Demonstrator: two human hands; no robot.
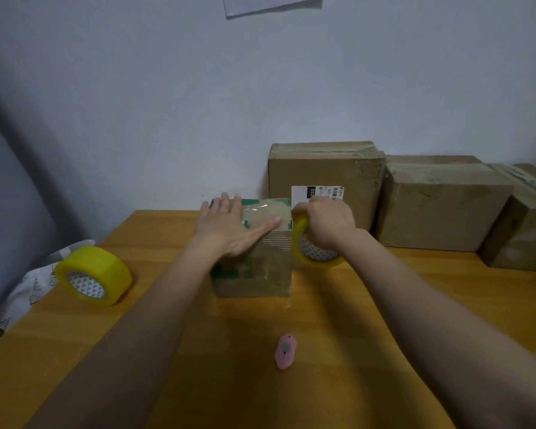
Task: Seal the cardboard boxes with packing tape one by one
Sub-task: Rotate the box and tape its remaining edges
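A small cardboard box (260, 270) with green print stands in the middle of the wooden table (384, 320). My left hand (229, 227) lies flat on its top, fingers straight, pressing down on shiny clear tape. My right hand (325, 224) grips a yellow tape roll (316, 252) held against the box's right side, fingers curled through and over the roll. A strip of tape runs from the roll across the box top.
A second yellow tape roll (92, 275) lies at the left. A pink box cutter (286, 351) rests near the front. Three larger taped cardboard boxes (440, 205) line the wall at the back right. Patterned cloth (22, 292) hangs off the left edge.
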